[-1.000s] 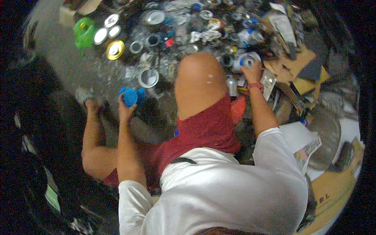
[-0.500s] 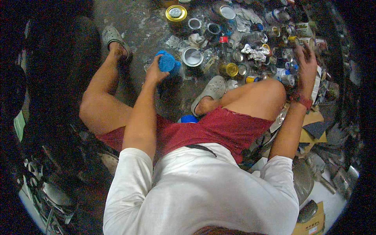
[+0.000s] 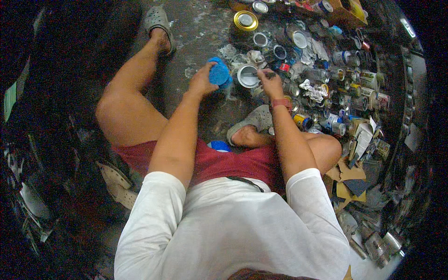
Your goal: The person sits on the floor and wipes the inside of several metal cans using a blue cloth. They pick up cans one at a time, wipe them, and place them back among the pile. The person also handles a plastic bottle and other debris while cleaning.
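Observation:
My left hand (image 3: 202,80) is closed round a blue, rough-textured wad (image 3: 219,74), which looks like cloth or sponge, and holds it above the floor. Just right of it stands an open round tub (image 3: 241,83) with a pale rim and whitish inside. Over the tub's right edge, my right hand (image 3: 271,87) has its fingers pinched on a thin dark handle (image 3: 257,73) that slants into the tub. The far end of that tool is too small and blurred to make out.
Several jars and cans crowd the floor on the right, with a gold-rimmed can (image 3: 246,20) farther off. Crumpled white paper (image 3: 313,91) lies among them. Cardboard scraps (image 3: 351,172) are beside my right knee. A blue-lidded container (image 3: 219,146) sits between my legs.
My right hand has come left from above the cans at the far right to the tub, its spread fingers now pinched on the handle. The left hand still grips the blue wad. The view has shifted.

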